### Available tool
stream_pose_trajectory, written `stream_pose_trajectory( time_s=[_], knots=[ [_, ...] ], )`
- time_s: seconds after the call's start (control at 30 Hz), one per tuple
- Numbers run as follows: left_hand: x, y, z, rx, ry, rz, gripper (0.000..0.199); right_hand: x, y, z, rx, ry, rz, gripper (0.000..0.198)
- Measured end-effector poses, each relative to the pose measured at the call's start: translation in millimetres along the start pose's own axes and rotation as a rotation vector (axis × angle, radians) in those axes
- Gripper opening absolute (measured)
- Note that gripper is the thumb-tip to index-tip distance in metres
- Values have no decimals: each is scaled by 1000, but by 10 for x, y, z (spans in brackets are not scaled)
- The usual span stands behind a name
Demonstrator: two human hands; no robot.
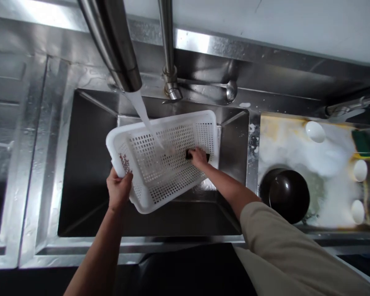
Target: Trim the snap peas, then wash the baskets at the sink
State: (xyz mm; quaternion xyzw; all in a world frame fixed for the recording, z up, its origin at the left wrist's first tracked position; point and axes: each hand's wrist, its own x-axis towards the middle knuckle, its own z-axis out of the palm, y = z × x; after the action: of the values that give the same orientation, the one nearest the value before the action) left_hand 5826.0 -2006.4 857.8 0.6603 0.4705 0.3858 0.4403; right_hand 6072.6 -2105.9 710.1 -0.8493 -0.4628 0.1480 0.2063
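Observation:
A white plastic basket (160, 164) with perforated walls is held tilted in the steel sink (89, 197). My left hand (119, 187) is closed on its left end, with the thumb over the rim. Inside the basket, toward its right end, my right hand (199, 157) is closed around a dark pad (189, 154) against the mesh. Most of that pad is hidden by the fingers, so its exact kind is unclear. Running water (143, 111) falls from the faucet (123, 61) into the basket. Small reddish bits (124, 162) cling to the basket's left end wall.
A ladle (231, 90) lies on the back ledge beside a second tap (172, 88). The right basin holds foamy water (323, 156), a dark round bowl (288, 195) and several white cups or bowls (315, 131). A green pad (361, 142) is at its far right.

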Motion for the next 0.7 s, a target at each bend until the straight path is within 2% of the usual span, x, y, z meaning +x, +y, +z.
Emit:
stream_pose_trajectory(
  time_s=[0.07,0.1,0.17,0.23,0.3,0.33,0.4,0.47,0.5,0.57,0.63,0.7],
  knots=[
    [-13,-45,32,-45,-50,-57,45,237,-200,-165,94,166,54,43],
    [-35,-59,57,-71,-72,-84,45,359,-392,-215,168,246,44,46],
    [-100,-62,109,-97,-88,-128,45,540,-879,-213,274,323,44,47],
    [-171,-34,152,-68,-78,-162,46,582,-1357,-94,323,301,5,47],
    [-229,15,182,-31,-85,-187,47,492,-1659,67,336,231,-174,47],
    [-250,43,192,-31,-98,-190,48,417,-1709,140,321,198,-274,46],
    [-278,101,199,-49,-118,-184,48,255,-1585,242,233,111,-467,47],
    [-294,154,182,-45,-107,-188,49,115,-1201,264,97,-31,-592,47],
    [-299,178,164,-30,-96,-202,48,59,-947,241,35,-108,-610,47],
    [-304,217,118,12,-59,-236,47,-18,-408,136,-46,-175,-481,40],
    [-312,251,74,28,-39,-251,46,-38,43,-7,-83,-112,-241,35],
    [-331,286,46,44,-29,-236,45,-14,300,-114,-92,3,-31,39]
  ],
)
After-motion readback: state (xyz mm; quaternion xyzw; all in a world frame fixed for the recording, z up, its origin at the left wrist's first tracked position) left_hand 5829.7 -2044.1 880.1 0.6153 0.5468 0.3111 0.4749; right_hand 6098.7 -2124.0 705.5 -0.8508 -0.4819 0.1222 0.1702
